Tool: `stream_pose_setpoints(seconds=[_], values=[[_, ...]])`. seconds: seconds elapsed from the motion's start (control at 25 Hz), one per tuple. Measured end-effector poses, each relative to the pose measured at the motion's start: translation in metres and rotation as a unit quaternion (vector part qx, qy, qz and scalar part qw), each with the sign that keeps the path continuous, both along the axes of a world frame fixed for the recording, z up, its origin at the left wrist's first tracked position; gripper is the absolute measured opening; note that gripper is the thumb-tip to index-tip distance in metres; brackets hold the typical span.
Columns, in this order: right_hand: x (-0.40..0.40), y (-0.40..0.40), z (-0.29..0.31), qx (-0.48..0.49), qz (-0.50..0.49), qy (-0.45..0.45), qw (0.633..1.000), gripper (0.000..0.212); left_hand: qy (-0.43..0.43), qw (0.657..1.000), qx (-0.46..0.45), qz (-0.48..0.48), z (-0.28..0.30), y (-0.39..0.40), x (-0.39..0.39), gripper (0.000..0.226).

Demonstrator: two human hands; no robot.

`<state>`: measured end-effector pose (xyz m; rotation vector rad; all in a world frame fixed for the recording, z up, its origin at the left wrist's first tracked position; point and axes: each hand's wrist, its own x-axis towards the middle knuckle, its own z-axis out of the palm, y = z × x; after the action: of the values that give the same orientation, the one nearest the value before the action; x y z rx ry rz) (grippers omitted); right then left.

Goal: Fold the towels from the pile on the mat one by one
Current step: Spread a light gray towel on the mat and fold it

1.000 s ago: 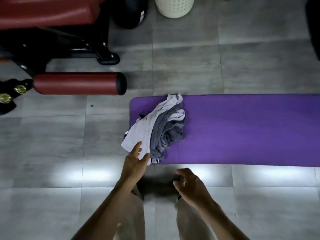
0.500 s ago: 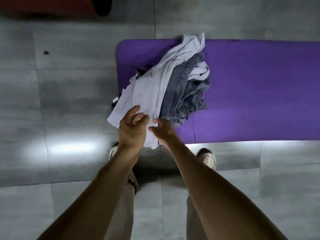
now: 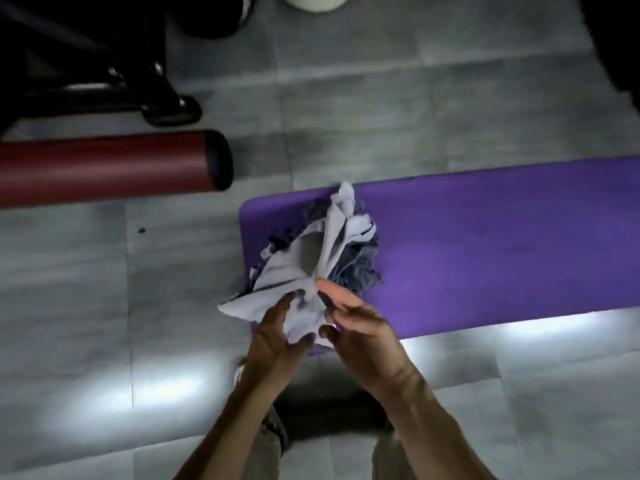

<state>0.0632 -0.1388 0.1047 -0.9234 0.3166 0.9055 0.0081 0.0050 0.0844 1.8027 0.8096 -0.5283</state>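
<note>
A pale lilac towel (image 3: pixel 294 271) is bunched and lifted off the pile at the left end of the purple mat (image 3: pixel 485 244). My left hand (image 3: pixel 277 337) grips its near corner from below. My right hand (image 3: pixel 356 327) pinches the cloth beside it with thumb and fingers. Behind the lifted towel the rest of the pile, dark grey towels (image 3: pixel 356 268) with a bit of white, lies crumpled on the mat. The frame is blurred by motion.
A dark red padded roller (image 3: pixel 114 168) of a black exercise bench (image 3: pixel 104 81) reaches in from the left. A white basket (image 3: pixel 315 1) stands at the top edge. Grey floor tiles surround the mat; my legs and a shoe show below my arms.
Both hands have closed on the pale towel's near corner and raised it, so the towel now bunches up off the pile. The view has pulled back from the mat.
</note>
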Motion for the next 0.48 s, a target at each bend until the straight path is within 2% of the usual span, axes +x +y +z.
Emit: stream_pose_setpoints(seconds=[0.12, 0.2, 0.28, 0.36, 0.48], values=[[0.030, -0.045, 0.142, 0.074, -0.033, -0.062, 0.995, 0.049, -0.158, 0.987, -0.014, 0.026, 0.117, -0.044, 0.030, 0.069], [0.049, -0.074, 0.222, 0.121, -0.056, -0.110, 0.985, 0.043, -0.206, 0.977, 0.013, 0.045, 0.182, -0.071, 0.046, 0.065], [0.064, -0.107, 0.303, 0.159, -0.066, -0.164, 0.971, 0.041, -0.239, 0.969, 0.016, 0.068, 0.249, -0.102, 0.060, 0.039], [0.074, -0.140, 0.367, 0.158, -0.069, -0.207, 0.963, 0.047, -0.268, 0.959, 0.002, 0.091, 0.310, -0.134, 0.067, 0.007], [0.086, -0.190, 0.436, 0.090, -0.119, -0.265, 0.953, 0.056, -0.291, 0.945, -0.091, 0.117, 0.379, -0.162, 0.074, 0.018]])
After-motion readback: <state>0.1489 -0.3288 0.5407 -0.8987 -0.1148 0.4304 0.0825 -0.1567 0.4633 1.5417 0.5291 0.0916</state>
